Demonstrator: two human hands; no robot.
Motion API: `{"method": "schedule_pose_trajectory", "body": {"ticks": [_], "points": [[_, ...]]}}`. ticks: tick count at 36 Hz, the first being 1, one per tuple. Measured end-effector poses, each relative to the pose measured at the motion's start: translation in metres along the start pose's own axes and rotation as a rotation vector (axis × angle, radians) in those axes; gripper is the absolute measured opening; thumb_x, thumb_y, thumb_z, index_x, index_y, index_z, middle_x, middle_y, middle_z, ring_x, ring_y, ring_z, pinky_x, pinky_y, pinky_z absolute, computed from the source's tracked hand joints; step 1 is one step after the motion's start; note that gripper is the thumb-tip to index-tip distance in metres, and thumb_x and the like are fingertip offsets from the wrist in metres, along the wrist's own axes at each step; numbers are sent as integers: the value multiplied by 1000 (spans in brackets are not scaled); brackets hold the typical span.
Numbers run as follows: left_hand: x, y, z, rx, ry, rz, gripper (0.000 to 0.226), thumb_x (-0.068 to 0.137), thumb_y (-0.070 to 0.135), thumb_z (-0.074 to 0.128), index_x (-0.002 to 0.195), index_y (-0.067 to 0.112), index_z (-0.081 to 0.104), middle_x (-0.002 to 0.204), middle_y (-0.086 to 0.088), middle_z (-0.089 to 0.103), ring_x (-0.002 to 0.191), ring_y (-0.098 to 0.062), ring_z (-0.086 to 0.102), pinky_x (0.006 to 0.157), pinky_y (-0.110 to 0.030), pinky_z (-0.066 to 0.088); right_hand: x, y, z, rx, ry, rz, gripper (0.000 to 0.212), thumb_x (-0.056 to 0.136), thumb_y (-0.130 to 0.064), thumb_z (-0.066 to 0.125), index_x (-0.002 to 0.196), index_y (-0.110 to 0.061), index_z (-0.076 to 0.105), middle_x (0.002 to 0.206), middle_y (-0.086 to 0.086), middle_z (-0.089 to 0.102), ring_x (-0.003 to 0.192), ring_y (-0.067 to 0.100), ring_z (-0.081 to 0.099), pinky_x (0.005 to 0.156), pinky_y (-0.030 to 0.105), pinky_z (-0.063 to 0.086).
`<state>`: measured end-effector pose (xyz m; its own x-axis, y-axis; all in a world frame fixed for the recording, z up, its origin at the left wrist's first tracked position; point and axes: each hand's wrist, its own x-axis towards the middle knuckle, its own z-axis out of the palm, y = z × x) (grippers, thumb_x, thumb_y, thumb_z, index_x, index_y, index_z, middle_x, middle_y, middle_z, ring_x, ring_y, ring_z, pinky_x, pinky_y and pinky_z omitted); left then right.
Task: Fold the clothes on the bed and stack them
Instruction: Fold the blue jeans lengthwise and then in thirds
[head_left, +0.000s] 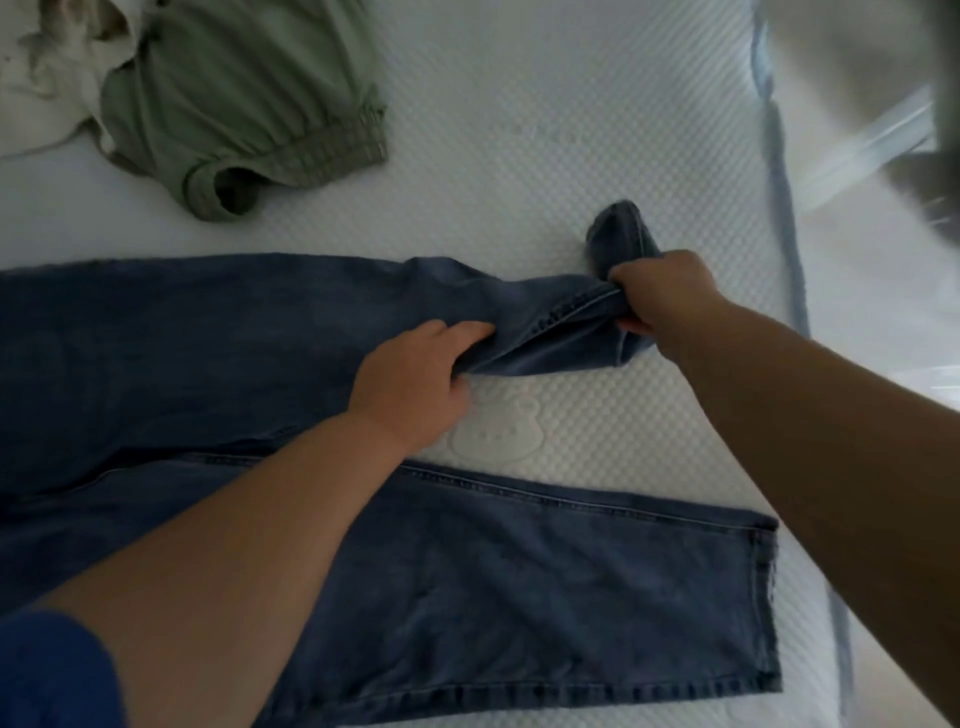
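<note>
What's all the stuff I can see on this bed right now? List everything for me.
jeans: one pair, blue denim, spread across the mattress; near leg flat, far leg bunched at its end
green garment: one, sage green, crumpled, upper left of the bed
white garment: one, off-white, crumpled, top left corner, beside the green one
mattress: one, white quilted, blue piping along its right edge
left hand: one, grips the far leg midway
right hand: one, grips the far leg near its hem
sleeve: one, blue, bottom left
</note>
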<state>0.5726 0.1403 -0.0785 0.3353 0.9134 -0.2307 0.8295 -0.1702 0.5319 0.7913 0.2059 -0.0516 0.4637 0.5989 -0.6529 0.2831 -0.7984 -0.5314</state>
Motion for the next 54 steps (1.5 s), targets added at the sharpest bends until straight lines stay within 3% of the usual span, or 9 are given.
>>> {"method": "schedule_pose_trajectory", "body": {"ticks": [5, 10, 16, 20, 26, 34, 42, 46, 54], "points": [[-32, -7, -7, -62, -161, 45, 43, 82, 24, 54, 125, 29, 59, 94, 7, 57, 92, -19, 57, 79, -29, 48, -33, 58, -23, 391, 59, -83, 16, 63, -11, 56, 78, -17, 58, 70, 3, 62, 66, 19, 60, 56, 29, 49], [-42, -10, -9, 32, -514, 8, 39, 84, 37, 61, 123, 38, 57, 95, 18, 49, 88, -1, 47, 78, -20, 42, -70, 154, -32, 610, 53, 305, 16, 83, 9, 46, 86, -4, 54, 80, 11, 60, 70, 20, 61, 59, 25, 55], [6, 12, -12, 3, -50, -32, 30, 80, 33, 68, 107, 19, 68, 102, -1, 58, 95, -21, 55, 86, -33, 43, -47, 161, -60, 611, 133, 258, 16, 92, -16, 48, 76, -17, 53, 71, 0, 58, 59, 10, 57, 63, 24, 50], [49, 21, -3, 198, -117, -83, 47, 79, 40, 66, 121, 22, 60, 120, -10, 55, 114, -31, 46, 97, -40, 35, -17, 132, -74, 327, 88, 200, 41, 74, -58, 65, 75, -18, 58, 65, -6, 62, 62, 12, 57, 54, 26, 42], [70, 30, 7, 259, -320, -119, 37, 84, 41, 61, 118, 28, 59, 118, -5, 56, 102, -24, 53, 82, -34, 41, 5, 115, -72, 135, -128, 100, 16, 75, -27, 77, 78, -18, 63, 76, -2, 67, 69, 13, 63, 54, 23, 47], [101, 46, -19, 106, -28, 64, 26, 92, 33, 55, 110, 22, 70, 105, -13, 66, 99, -32, 58, 78, -32, 40, 10, 102, -92, 190, 259, -352, 14, 82, -38, 63, 75, -44, 52, 73, -14, 58, 64, -1, 56, 56, 24, 43], [173, 67, 2, 67, -179, -244, 35, 78, 24, 67, 112, 19, 57, 119, -4, 59, 104, -21, 55, 79, -27, 39, 60, 100, -102, 140, -14, -99, 63, 68, -63, 68, 107, -14, 61, 90, -3, 64, 77, 12, 60, 62, 28, 47], [175, 81, 21, 92, -220, -196, 63, 71, 39, 71, 127, 23, 48, 120, 1, 55, 107, -20, 53, 90, -34, 41, 65, 106, -105, -79, -144, -159, 39, 69, -50, 74, 96, -22, 64, 91, -2, 68, 83, 18, 64, 71, 32, 52], [196, 106, 29, 185, -121, -183, 7, 83, 20, 59, 89, 19, 61, 96, 4, 57, 81, -15, 50, 64, -30, 36, 65, 95, -120, 123, -192, -172, 11, 81, -18, 70, 83, -22, 60, 73, 3, 61, 58, 17, 54, 49, 27, 47]]}}
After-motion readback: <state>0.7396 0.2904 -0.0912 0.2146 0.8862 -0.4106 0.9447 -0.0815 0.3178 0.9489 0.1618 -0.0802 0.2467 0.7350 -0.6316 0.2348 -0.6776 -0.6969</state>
